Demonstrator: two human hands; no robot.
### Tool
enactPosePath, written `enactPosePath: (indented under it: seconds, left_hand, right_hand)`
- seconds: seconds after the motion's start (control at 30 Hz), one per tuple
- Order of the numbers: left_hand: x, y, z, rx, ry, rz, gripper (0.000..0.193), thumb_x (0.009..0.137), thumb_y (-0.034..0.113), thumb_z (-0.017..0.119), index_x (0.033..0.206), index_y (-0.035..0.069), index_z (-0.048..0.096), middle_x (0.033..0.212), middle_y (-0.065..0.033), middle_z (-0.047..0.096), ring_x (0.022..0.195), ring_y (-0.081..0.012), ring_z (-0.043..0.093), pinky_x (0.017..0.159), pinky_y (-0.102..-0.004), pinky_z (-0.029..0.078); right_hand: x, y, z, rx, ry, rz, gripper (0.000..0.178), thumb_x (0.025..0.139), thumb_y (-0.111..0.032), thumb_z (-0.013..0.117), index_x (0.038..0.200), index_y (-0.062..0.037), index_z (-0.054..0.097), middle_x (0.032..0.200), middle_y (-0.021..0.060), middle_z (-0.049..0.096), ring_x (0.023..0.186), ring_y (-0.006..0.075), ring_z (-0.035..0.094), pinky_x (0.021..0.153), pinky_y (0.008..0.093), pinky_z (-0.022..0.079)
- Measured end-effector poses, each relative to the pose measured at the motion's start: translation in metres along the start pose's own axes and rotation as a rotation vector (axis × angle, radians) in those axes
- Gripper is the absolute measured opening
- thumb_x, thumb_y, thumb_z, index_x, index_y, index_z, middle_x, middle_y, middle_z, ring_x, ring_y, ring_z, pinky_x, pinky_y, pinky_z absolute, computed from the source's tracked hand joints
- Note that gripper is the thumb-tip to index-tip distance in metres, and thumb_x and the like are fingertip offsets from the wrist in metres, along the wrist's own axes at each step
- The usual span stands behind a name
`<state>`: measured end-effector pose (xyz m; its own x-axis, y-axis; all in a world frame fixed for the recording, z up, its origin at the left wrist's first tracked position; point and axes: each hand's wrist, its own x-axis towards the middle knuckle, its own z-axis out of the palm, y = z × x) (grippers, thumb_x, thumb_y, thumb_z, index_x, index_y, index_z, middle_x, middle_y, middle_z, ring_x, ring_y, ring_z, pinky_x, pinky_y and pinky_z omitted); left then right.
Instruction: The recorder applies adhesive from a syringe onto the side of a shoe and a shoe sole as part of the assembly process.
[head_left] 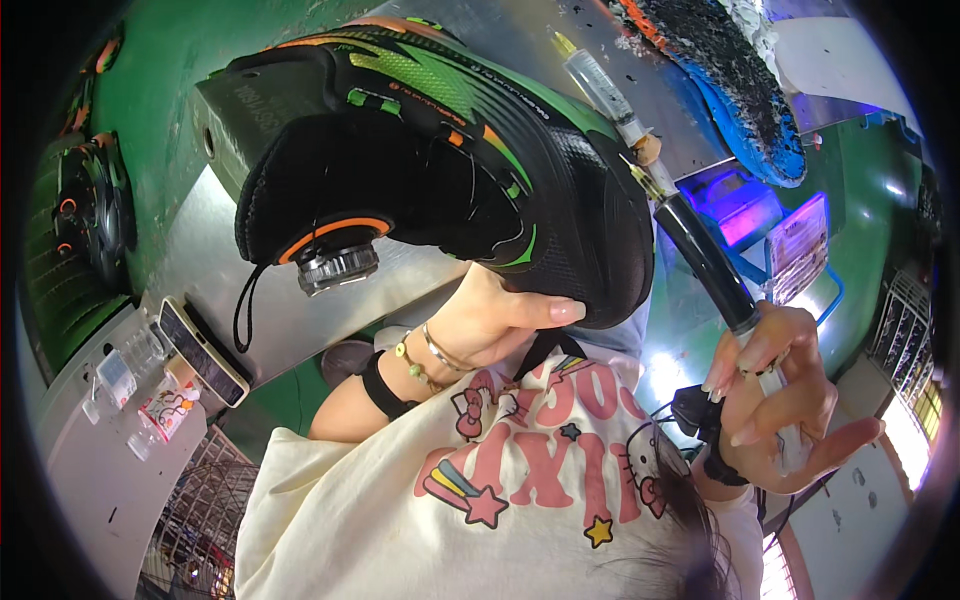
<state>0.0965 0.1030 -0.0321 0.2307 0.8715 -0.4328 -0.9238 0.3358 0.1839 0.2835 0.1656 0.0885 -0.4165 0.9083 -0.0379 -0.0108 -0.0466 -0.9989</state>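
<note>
L hand (490,318) clamped on toe of blk/green sports shoe (590,220), ctr, over silver metal bench (215,235) | R hand (775,400) gripping slim blk-filled plastic syringe (705,262), right | needle (642,178) nr shoe edge, contact unclear | best: shoe steady, slow even press

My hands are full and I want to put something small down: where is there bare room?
The metal tabletop has a bare patch between the black-and-green shoe and the phone. The pale surface at left is mostly bare below the clear plastic packs. Crowded: the upper right, where a small syringe and blue-edged insole lie close together.
</note>
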Motion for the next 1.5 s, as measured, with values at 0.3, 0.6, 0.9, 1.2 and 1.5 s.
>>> enactPosePath:
  seconds: [0.3,0.6,0.9,1.2,1.5]
  left_hand:
    - [0.001,0.004,0.002,0.04,-0.015,-0.006,0.057,0.066,-0.02,0.062,0.118,0.001,0.051,0.11,-0.0086,0.057,0.102,-0.0197,0.058,0.087,-0.0323,0.049]
    - [0.002,0.003,-0.001,-0.037,-0.067,-0.007,0.055,0.068,-0.02,0.06,0.118,0.0,0.051,0.111,-0.0095,0.058,0.103,-0.0206,0.058,0.088,-0.0321,0.049]
    - [0.015,0.001,-0.012,0.013,-0.155,-0.109,0.056,0.07,-0.007,0.062,0.123,-0.004,0.046,0.125,-0.0141,0.052,0.118,-0.0265,0.049,0.103,-0.0397,0.036]
    - [0.046,0.006,0.009,0.124,-0.183,-0.041,0.01,0.081,0.004,0.06,0.085,-0.004,0.065,0.082,-0.0052,0.065,0.081,-0.0122,0.059,0.076,-0.0228,0.044]
    - [0.078,0.008,0.029,0.096,-0.224,0.079,0.013,0.085,0.011,0.058,0.084,-0.001,0.065,0.071,0.0004,0.055,0.068,-0.007,0.047,0.066,-0.0199,0.038]
  right_hand:
    - [0.011,0.006,0.005,-0.022,-0.084,0.065,0.081,0.092,-0.058,0.006,0.053,-0.0035,0.051,0.09,0.0187,0.044,0.065,0.0244,0.04,0.054,0.0354,0.04]
    - [-0.003,-0.008,-0.015,-0.042,-0.098,0.064,0.064,0.099,-0.03,0.018,0.055,-0.0044,0.055,0.084,0.0216,0.054,0.067,0.026,0.054,0.061,0.0348,0.046]
    - [-0.019,-0.022,-0.012,0.017,-0.107,0.069,0.077,0.096,-0.048,0.005,0.048,-0.0069,0.05,0.082,0.0183,0.045,0.072,0.0254,0.039,0.053,0.0341,0.039]
    - [-0.031,-0.023,-0.008,-0.134,0.025,-0.017,0.079,0.095,-0.051,0.002,0.053,-0.0064,0.053,0.088,0.0183,0.048,0.063,0.0246,0.044,0.057,0.0371,0.044]
    - [-0.003,-0.012,0.012,-0.435,-0.016,-0.222,0.077,0.093,-0.053,-0.003,0.064,-0.0087,0.053,0.092,0.0239,0.05,0.061,0.0249,0.05,0.049,0.0301,0.042]
